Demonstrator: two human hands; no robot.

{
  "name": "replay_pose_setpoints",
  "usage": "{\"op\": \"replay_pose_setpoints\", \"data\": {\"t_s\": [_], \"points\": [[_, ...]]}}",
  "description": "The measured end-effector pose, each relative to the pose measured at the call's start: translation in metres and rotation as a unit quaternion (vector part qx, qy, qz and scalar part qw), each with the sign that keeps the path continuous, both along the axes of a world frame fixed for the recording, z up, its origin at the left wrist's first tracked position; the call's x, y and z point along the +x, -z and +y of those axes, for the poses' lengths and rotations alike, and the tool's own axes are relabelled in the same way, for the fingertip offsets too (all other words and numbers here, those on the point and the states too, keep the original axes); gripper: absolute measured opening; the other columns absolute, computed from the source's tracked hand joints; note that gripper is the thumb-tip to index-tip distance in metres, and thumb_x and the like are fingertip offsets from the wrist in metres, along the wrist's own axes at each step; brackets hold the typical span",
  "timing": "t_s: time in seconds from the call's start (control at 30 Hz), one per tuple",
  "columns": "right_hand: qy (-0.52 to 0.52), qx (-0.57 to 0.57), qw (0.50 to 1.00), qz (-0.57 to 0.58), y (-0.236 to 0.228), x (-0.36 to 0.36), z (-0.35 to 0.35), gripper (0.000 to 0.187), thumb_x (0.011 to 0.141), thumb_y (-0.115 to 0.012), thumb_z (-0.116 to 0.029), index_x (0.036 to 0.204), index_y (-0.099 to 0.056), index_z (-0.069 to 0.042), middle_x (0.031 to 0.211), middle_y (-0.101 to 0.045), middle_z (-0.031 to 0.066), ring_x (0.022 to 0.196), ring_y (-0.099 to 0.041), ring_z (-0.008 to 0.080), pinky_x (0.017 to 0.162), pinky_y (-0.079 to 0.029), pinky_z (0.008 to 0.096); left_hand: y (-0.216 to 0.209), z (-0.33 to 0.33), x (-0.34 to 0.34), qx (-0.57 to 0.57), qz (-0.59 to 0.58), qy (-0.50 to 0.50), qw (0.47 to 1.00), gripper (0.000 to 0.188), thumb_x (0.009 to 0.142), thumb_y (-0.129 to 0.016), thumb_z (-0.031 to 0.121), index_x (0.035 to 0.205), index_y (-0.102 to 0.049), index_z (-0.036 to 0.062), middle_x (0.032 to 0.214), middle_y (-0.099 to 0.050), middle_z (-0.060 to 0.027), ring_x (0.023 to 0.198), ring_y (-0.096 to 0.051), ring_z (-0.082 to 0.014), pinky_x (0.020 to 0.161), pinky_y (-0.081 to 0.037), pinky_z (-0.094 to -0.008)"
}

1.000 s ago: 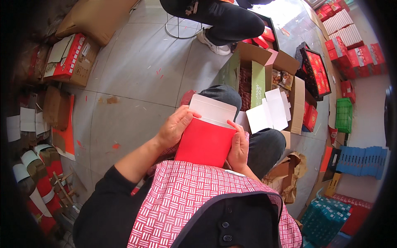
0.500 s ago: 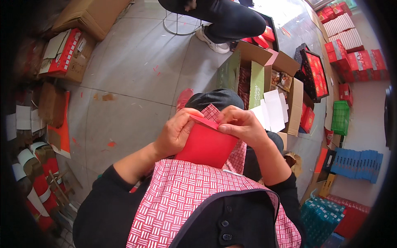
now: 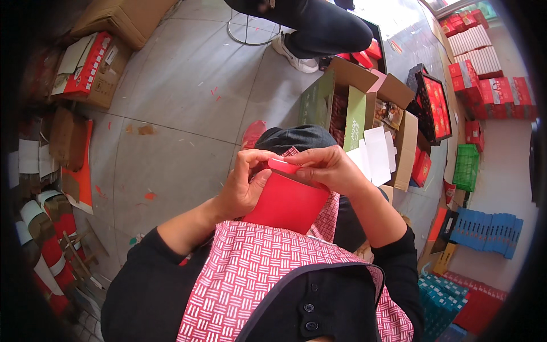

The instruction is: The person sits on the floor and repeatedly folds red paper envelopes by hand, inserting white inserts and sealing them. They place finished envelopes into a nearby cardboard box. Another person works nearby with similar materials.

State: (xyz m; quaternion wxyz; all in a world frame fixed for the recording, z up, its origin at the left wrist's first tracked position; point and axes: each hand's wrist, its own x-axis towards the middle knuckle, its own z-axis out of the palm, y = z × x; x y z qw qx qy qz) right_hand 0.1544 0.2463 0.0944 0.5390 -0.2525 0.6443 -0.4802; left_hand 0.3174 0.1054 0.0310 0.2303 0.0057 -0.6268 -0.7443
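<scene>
A red cardboard box (image 3: pixel 288 202) rests on my lap against the red-and-white apron (image 3: pixel 245 256). Its end away from me gapes, and a small flap (image 3: pixel 283 165) stands up there between my hands. My left hand (image 3: pixel 244 183) grips the box's left edge, thumb on the near face and fingers bent over the far rim. With thumb and forefinger my right hand (image 3: pixel 331 170) pinches the flap at its right side. The inside of the box is mostly hidden from sight.
An open green-sided carton (image 3: pixel 353 117) with packets (image 3: pixel 390 114) stands ahead to the right, white folded card (image 3: pixel 373 154) beside it. A green basket (image 3: pixel 467 166) and blue boxes (image 3: pixel 487 232) line the right wall. Brown cartons (image 3: pixel 102 74) stack at left. Another person's leg (image 3: pixel 325 28) is ahead.
The flap at the far end has come up and turned toward me. My left thumb has moved over the near face, and my right fingers have shifted along the rim.
</scene>
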Motion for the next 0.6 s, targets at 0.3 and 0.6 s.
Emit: {"op": "replay_pose_setpoints", "data": {"t_s": [0.3,0.6], "points": [[-0.059,-0.091,0.978,0.178,0.008,0.000,0.002,0.030,0.082,-0.065,-0.004,0.112,-0.066,-0.006,0.099,-0.068,0.0097,0.086,-0.064,0.0156,0.075,-0.050,0.0263,-0.026,-0.015,-0.001,-0.249,-0.041,-0.010,0.968,0.018,0.083,-0.063,0.003,0.097,-0.053,0.0031,0.121,-0.050,-0.0175,0.109,-0.053,-0.0310,0.094,-0.042,-0.0375],[-0.076,-0.120,0.966,0.214,0.002,0.005,0.004,0.032,0.082,-0.064,-0.003,0.114,-0.065,-0.007,0.110,-0.064,0.0143,0.105,-0.061,0.0251,0.087,-0.048,0.0303,-0.029,-0.009,0.000,-0.169,-0.052,-0.010,0.984,0.018,0.081,-0.066,0.004,0.090,-0.050,0.0033,0.119,-0.048,-0.0183,0.110,-0.049,-0.0291,0.097,-0.038,-0.0380]]}}
